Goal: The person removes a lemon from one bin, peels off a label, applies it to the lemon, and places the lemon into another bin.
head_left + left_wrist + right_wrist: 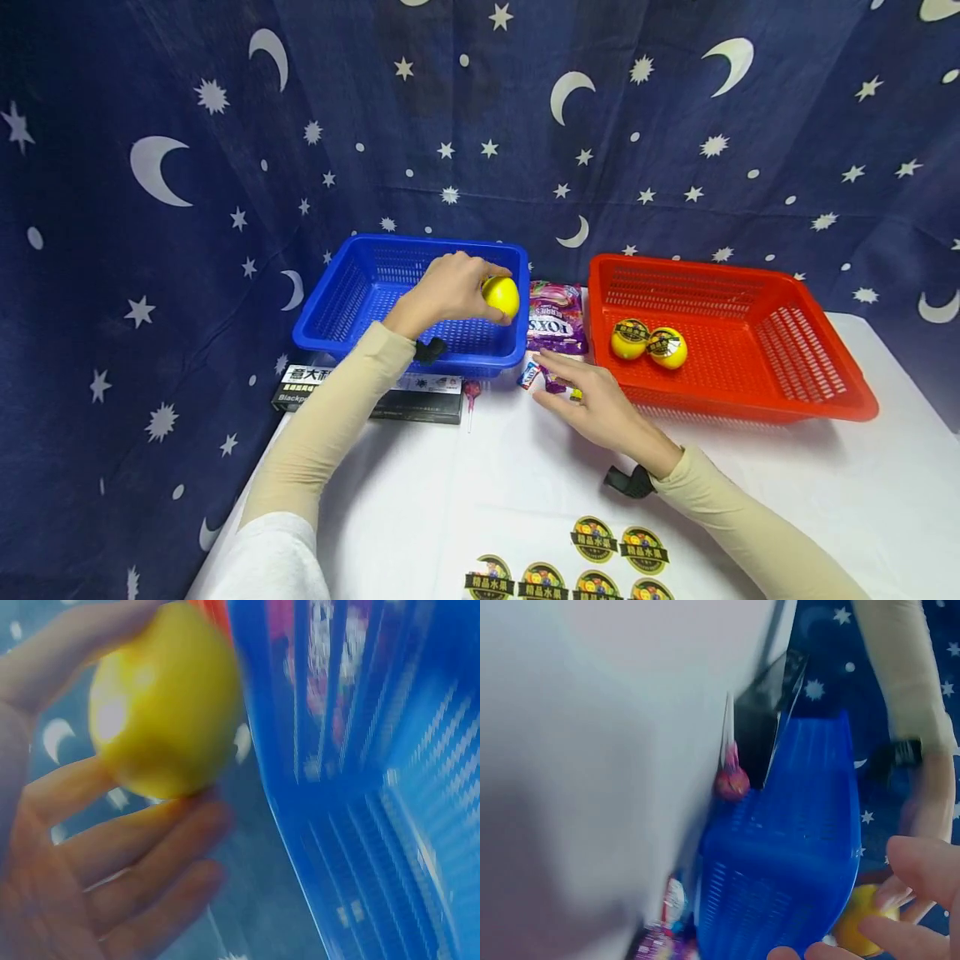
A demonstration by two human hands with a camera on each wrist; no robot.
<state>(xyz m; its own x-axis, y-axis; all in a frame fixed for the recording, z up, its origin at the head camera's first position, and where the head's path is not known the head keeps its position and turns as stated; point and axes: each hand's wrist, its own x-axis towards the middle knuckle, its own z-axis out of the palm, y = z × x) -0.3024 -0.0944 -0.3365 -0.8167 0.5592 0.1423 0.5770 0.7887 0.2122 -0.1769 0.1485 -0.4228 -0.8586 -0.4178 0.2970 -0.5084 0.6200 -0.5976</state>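
My left hand (pixel 450 287) grips a smooth yellow lemon (pixel 502 298) between thumb and fingers, above the right side of the blue basket (pixel 491 363). No sticker shows on this lemon (pixel 169 701) in the left wrist view, where the basket's slotted wall is beside it. My right hand (pixel 592 406) holds nothing. Its fingers are extended over small wrapped candies (pixel 529 375) between the two baskets. Inside the red basket (pixel 727 342) two lemons sit side by side at the left, a stickered lemon (pixel 627 343) and another stickered lemon (pixel 670 354).
A purple candy bag (pixel 555 321) stands between the baskets. A black box (pixel 416 404) lies before the blue basket, with a lollipop (pixel 471 390) at its end. Several round black-and-gold stickers (pixel 544 581) lie at the table's front. A star-patterned curtain (pixel 480 108) hangs behind.
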